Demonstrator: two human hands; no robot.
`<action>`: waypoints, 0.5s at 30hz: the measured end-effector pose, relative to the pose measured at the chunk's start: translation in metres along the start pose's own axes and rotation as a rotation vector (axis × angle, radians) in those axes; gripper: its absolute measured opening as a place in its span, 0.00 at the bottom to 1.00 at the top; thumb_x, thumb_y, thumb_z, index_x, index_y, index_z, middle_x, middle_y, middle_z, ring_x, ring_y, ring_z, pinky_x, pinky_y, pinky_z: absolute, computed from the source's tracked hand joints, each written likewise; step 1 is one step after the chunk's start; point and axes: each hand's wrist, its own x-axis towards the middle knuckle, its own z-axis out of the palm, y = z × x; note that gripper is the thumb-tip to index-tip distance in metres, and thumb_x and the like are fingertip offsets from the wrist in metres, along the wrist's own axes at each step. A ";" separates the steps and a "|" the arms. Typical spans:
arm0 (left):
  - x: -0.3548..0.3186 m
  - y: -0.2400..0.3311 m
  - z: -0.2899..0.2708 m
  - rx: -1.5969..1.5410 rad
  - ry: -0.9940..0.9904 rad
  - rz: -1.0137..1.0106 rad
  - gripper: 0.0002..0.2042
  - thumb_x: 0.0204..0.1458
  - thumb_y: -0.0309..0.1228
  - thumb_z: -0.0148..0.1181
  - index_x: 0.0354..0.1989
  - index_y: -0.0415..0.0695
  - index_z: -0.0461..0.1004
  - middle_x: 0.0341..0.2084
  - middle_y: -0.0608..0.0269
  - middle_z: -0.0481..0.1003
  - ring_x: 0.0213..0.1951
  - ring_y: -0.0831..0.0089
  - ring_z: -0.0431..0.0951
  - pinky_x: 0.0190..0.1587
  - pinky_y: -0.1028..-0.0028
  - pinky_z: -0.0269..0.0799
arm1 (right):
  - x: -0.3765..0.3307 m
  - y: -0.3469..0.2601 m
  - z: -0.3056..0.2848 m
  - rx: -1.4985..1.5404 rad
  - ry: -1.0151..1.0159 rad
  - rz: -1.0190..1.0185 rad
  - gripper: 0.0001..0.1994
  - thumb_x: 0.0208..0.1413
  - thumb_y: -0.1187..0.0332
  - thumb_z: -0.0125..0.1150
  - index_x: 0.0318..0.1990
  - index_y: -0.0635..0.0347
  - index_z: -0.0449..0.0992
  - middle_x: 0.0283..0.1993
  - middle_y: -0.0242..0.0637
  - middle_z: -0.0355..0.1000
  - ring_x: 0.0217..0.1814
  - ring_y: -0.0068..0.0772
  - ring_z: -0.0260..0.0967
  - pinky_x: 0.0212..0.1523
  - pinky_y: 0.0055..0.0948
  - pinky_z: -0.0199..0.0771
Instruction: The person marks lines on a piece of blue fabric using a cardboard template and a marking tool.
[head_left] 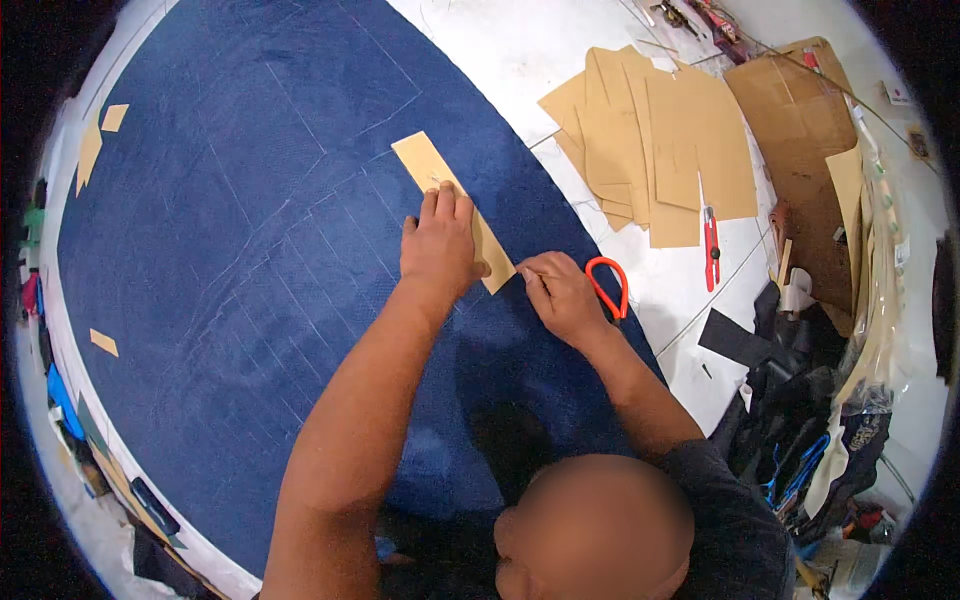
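Note:
A large dark blue cloth (400,430) spreads out under both hands, crossed by thin pale drawn lines. On it lies a narrow tan card strip (420,155), slanting from upper left to lower right. My left hand (440,240) rests on the strip with fingers stretched out, pressing it to the cloth. Beside the strip's lower right end, my right hand (565,300) is closed in a pinch around a thin, small marking tool; its exact kind is too small to tell. Just right of that hand sits an orange-red looped handle (625,290), partly hidden.
Several tan card pieces (690,150) overlap on the white tiled floor (500,55), with a red box cutter (711,250) near them. Brown cardboard (800,120) lies at the far right. Dark fabric scraps (770,350) pile up below it. Small card pieces (104,343) lie at the cloth's left.

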 end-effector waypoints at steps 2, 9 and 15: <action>0.000 0.000 0.000 0.003 0.004 0.005 0.49 0.32 0.45 0.81 0.63 0.40 0.59 0.69 0.50 0.56 0.70 0.53 0.56 0.66 0.53 0.65 | 0.001 -0.002 0.000 0.026 0.047 -0.069 0.08 0.63 0.70 0.55 0.43 0.64 0.76 0.42 0.44 0.75 0.47 0.48 0.72 0.52 0.42 0.72; 0.000 0.001 0.001 0.004 -0.023 0.002 0.50 0.33 0.45 0.81 0.64 0.40 0.59 0.70 0.50 0.55 0.71 0.53 0.55 0.66 0.52 0.64 | -0.003 -0.001 -0.003 0.019 0.008 -0.024 0.08 0.62 0.69 0.56 0.42 0.65 0.77 0.43 0.44 0.76 0.47 0.48 0.72 0.52 0.42 0.72; 0.000 -0.003 0.002 0.000 0.007 0.005 0.48 0.34 0.45 0.80 0.63 0.40 0.60 0.69 0.49 0.54 0.70 0.52 0.56 0.67 0.51 0.63 | -0.009 -0.015 0.004 0.193 -0.057 -0.052 0.09 0.63 0.68 0.55 0.42 0.65 0.78 0.42 0.46 0.76 0.47 0.49 0.73 0.51 0.42 0.71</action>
